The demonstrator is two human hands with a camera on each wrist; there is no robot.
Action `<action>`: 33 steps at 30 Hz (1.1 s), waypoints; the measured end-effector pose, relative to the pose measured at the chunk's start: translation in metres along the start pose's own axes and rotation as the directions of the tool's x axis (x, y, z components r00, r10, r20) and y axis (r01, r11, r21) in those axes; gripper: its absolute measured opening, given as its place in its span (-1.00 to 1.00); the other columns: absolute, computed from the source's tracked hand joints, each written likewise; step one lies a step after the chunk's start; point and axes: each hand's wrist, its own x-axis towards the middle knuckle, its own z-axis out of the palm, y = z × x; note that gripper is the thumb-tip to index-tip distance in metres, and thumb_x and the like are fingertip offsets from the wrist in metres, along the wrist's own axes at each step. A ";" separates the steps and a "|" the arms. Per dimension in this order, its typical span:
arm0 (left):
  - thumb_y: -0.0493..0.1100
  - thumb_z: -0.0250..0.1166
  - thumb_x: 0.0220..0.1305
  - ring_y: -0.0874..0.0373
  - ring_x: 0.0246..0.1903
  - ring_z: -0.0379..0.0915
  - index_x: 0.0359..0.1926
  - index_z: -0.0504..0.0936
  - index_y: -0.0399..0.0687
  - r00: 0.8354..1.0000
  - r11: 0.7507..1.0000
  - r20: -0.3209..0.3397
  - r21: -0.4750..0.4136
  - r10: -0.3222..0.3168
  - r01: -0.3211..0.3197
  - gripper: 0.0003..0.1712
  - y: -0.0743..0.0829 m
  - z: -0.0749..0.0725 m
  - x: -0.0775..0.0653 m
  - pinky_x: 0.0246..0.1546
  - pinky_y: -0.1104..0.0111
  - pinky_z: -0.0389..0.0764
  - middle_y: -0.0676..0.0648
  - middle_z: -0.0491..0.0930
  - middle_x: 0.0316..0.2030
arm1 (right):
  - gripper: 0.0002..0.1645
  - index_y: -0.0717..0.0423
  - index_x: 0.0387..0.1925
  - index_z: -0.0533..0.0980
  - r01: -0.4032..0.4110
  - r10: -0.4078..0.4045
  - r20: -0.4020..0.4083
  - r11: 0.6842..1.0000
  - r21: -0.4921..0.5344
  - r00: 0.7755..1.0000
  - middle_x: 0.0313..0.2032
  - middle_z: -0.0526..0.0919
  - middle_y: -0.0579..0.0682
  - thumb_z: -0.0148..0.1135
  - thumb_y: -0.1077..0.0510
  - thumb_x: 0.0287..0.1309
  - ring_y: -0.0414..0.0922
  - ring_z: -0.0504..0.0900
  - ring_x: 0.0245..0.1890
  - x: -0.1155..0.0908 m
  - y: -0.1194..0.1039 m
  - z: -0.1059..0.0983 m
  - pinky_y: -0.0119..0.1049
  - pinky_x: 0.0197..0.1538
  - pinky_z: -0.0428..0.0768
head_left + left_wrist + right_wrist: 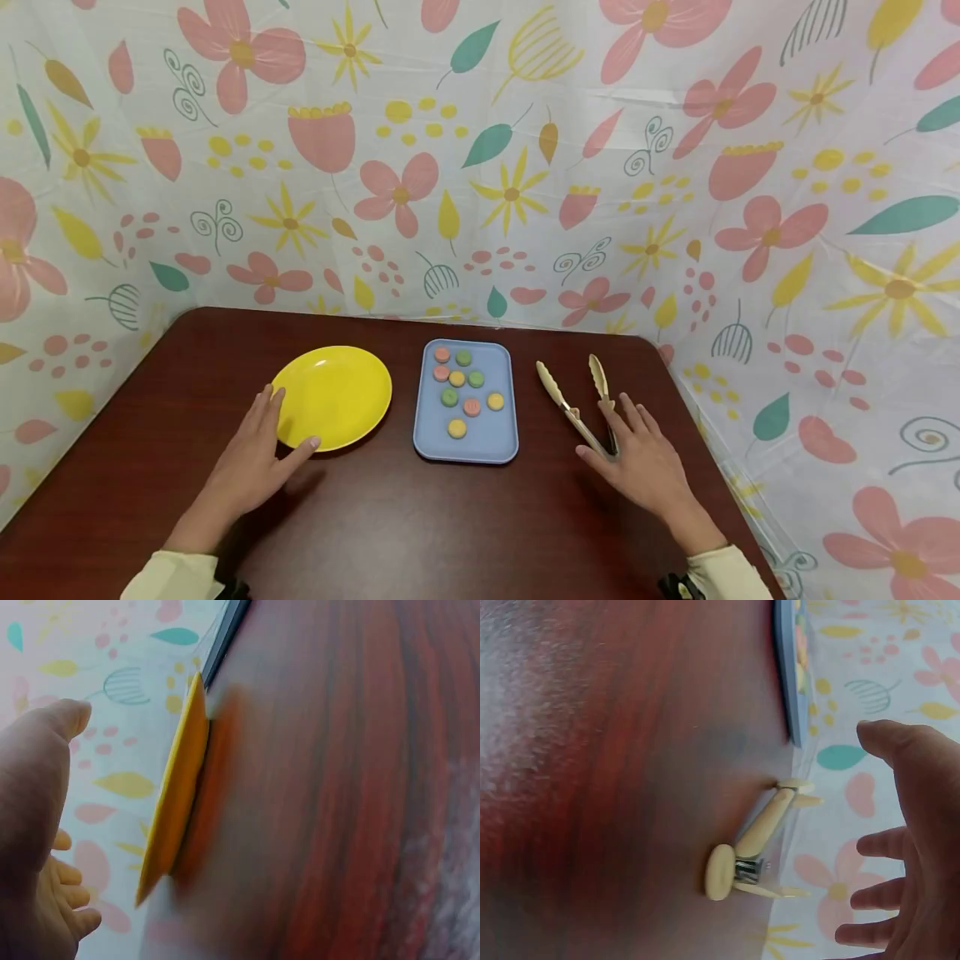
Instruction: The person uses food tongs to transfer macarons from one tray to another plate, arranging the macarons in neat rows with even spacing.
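Note:
A round yellow plate (335, 398) lies on the left of the table, and my left hand (251, 458) is spread at its near left edge, thumb and fingertips overlapping the rim in the head view. In the left wrist view the plate (178, 787) shows edge-on, apart from the hand (45, 825). On the right, tongs (577, 408) with cream tips and handles lie with their arms spread. Above their near end hovers my right hand (648, 462), fingers extended, holding nothing. The right wrist view shows the tongs (761, 829) beyond the hand (922, 847).
Between the hands sits a blue rectangular tray (435, 446) bearing several small round pink, green and yellow pieces (472, 407) that look like buttons or candies. The dark wooden table (420, 533) ends at a floral-patterned cloth (480, 167) behind and at both sides.

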 end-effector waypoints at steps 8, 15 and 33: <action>0.41 0.22 0.35 -0.54 0.50 -0.35 0.60 -0.39 -0.32 0.989 0.983 -0.040 -0.116 -0.146 0.140 0.34 -0.014 0.001 0.001 0.22 -0.50 0.03 -0.46 -0.40 0.57 | 0.21 0.18 0.53 0.23 -0.157 0.156 0.017 0.987 0.043 0.988 0.47 0.19 0.42 0.10 -0.61 0.19 0.48 0.29 0.33 -0.003 0.007 0.010 0.45 0.01 0.46; 0.38 0.29 0.31 -0.52 0.46 -0.11 0.58 -0.52 -0.28 0.978 0.939 0.022 -0.273 -0.209 0.207 0.43 -0.024 0.005 0.001 0.24 -0.37 0.24 -0.53 -0.35 0.54 | 0.26 0.30 0.51 0.19 -0.237 0.239 -0.018 0.969 0.068 0.971 0.40 0.29 0.43 0.10 -0.60 0.19 0.47 0.36 0.27 -0.001 0.007 0.016 0.45 0.01 0.46; 0.26 0.50 0.16 -0.41 0.28 0.29 0.58 -0.46 -0.35 0.981 0.926 0.060 -0.323 -0.187 0.196 0.53 -0.032 0.012 0.006 0.14 -0.21 0.48 -0.58 -0.13 0.47 | 0.41 0.39 0.50 0.15 -0.350 0.338 0.107 0.927 0.132 0.935 0.29 0.31 0.52 0.07 -0.69 0.10 0.48 0.36 0.24 0.012 0.009 0.030 0.43 0.07 0.42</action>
